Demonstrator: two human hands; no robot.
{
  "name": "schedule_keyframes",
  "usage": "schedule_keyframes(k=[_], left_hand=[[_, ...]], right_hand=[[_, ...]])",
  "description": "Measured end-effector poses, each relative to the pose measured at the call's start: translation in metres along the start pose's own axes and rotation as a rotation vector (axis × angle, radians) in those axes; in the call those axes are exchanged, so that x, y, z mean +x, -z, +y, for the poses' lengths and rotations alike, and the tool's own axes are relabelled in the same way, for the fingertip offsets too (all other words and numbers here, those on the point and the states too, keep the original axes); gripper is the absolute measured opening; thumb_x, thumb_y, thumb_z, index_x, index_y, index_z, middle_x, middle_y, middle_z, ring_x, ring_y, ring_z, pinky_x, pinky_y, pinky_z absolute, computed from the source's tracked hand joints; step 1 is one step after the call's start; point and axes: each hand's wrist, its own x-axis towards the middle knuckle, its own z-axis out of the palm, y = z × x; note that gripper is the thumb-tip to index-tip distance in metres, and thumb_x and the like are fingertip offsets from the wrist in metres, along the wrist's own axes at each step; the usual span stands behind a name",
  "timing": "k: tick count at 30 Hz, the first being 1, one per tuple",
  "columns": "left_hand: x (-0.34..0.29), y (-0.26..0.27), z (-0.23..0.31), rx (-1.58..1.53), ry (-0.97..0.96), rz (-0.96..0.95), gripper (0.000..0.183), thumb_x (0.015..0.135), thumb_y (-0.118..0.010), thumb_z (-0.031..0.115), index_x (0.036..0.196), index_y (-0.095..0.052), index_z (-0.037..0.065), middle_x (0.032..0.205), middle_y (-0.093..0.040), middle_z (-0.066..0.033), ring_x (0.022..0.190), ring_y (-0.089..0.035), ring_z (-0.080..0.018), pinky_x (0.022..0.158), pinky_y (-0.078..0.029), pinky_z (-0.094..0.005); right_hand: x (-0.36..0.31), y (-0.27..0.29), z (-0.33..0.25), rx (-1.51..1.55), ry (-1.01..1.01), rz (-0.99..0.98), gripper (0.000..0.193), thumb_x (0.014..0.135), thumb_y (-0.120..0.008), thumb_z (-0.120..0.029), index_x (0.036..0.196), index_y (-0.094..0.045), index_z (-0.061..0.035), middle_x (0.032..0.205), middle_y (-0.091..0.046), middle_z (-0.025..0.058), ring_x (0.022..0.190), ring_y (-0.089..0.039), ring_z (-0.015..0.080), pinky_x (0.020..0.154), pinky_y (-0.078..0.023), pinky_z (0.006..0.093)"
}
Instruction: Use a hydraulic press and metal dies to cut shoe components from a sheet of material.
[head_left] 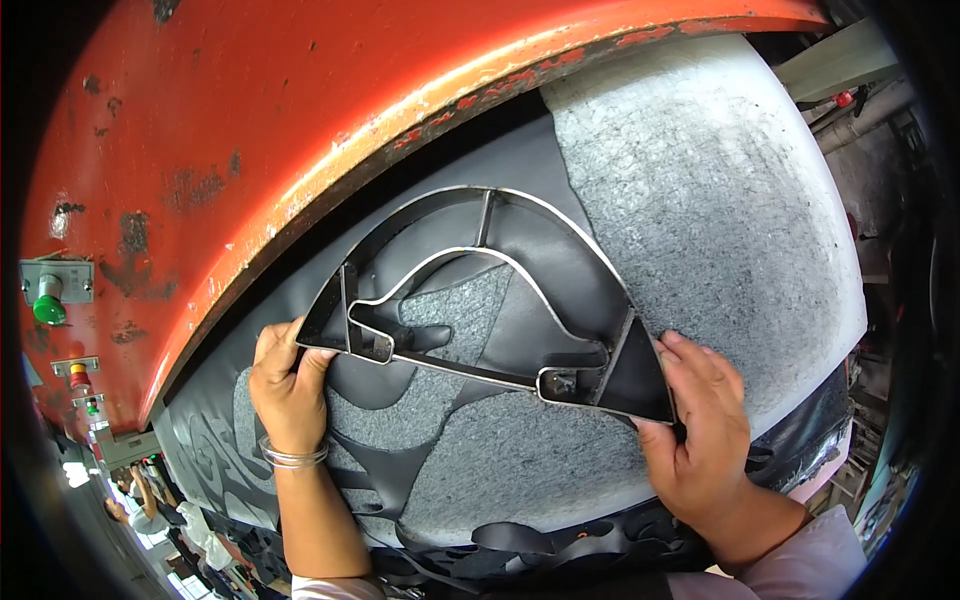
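One steel cutting die (pixel 500 300), a curved frame of thin blades shaped like a half-moon with an inner outline, lies flat on the black sheet (pixel 560 270) at the centre of the view. Two hands hold it. The left hand (pixel 288 385) grips the die's pointed corner at 9 o'clock, fingers curled over the blade edge, thumb on the near side; two thin bangles (pixel 292 458) ring its wrist. The right hand (pixel 700 425) clasps the opposite corner at 4 o'clock, fingers bent over the edge, thumb pressed along the lower bar. Both forearms come up from the lower edge, the left nearly vertical, the right slanting in from 5 o'clock.

Under the black sheet sits one grey felt-like cutting pad (pixel 700 200), showing through cut-out holes and bare toward 2 o'clock. One orange press head (pixel 250 120), chipped and worn, arches over from 11 o'clock. At 9 o'clock it carries one green button (pixel 48 305) and below it a red one (pixel 78 378).
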Motion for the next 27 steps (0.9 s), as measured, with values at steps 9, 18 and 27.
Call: schedule_keyframes(k=[9,18,27], left_hand=[[0.018,0.002,0.013,0.013,-0.059,-0.008,0.034,0.074,-0.077,0.009,0.107,-0.069,0.001,0.086,-0.061,-0.0060,0.079,-0.057,-0.0154,0.072,-0.045,-0.0239],[-0.001,0.001,-0.006,0.040,-0.049,0.007,0.036,0.074,-0.073,0.003,0.110,-0.068,0.001,0.087,-0.059,-0.0065,0.082,-0.055,-0.0175,0.077,-0.043,-0.0253],[0.003,-0.006,-0.012,0.008,-0.047,0.009,0.035,0.072,-0.075,0.005,0.106,-0.069,0.002,0.085,-0.060,-0.0096,0.081,-0.057,-0.0228,0.076,-0.045,-0.0303]], right_hand=[[-0.001,0.002,-0.002,-0.012,-0.065,0.110,0.048,0.072,-0.066,-0.003,0.117,-0.055,0.0096,0.114,-0.063,0.0226,0.112,-0.058,0.0352,0.098,-0.039,0.0454],[0.006,0.004,0.003,0.006,-0.004,-0.013,0.050,0.070,-0.067,-0.007,0.116,-0.057,0.0089,0.116,-0.063,0.0197,0.115,-0.057,0.0324,0.098,-0.039,0.0450],[0.002,-0.009,0.004,-0.046,0.071,0.129,0.047,0.071,-0.069,-0.006,0.114,-0.056,0.0077,0.113,-0.063,0.0209,0.108,-0.060,0.0335,0.094,-0.042,0.0453]])
